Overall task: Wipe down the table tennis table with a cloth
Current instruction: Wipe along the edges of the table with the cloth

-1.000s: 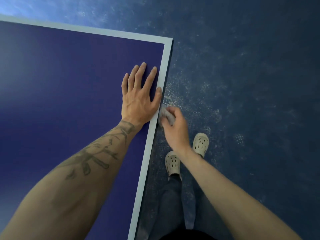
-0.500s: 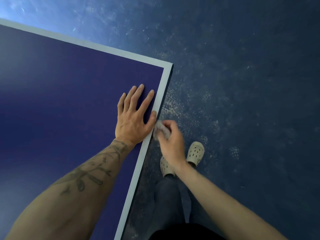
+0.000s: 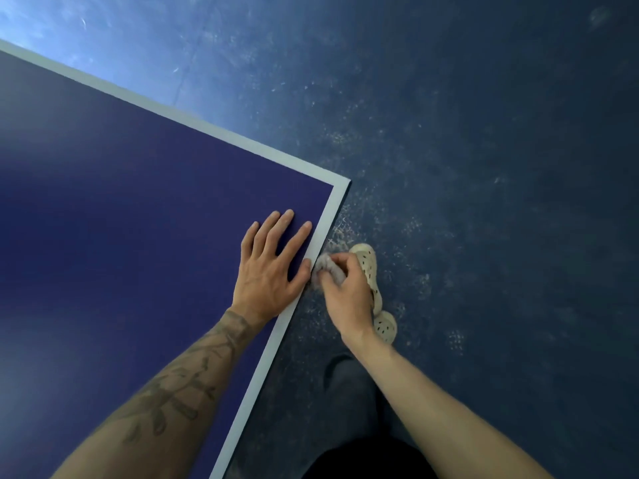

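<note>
The table tennis table [image 3: 138, 236] fills the left half of the view, dark blue with a white border line; its corner lies at centre. My left hand [image 3: 273, 267] lies flat on the top near that corner, fingers straight and spread, thumb on the white line. My right hand [image 3: 345, 292] grips a small bunched grey cloth [image 3: 330, 266] and holds it against the table's side edge, right beside my left thumb. Most of the cloth is hidden inside the fist.
Scuffed dark blue floor [image 3: 484, 202] spreads to the right and beyond the table. My own feet in pale perforated clogs [image 3: 371, 271] stand close to the table's side, under my right hand.
The view has swung so the table corner sits lower and nearer. My right hand with the cloth stays on the side edge beside my left thumb; my left hand stays flat on the top.
</note>
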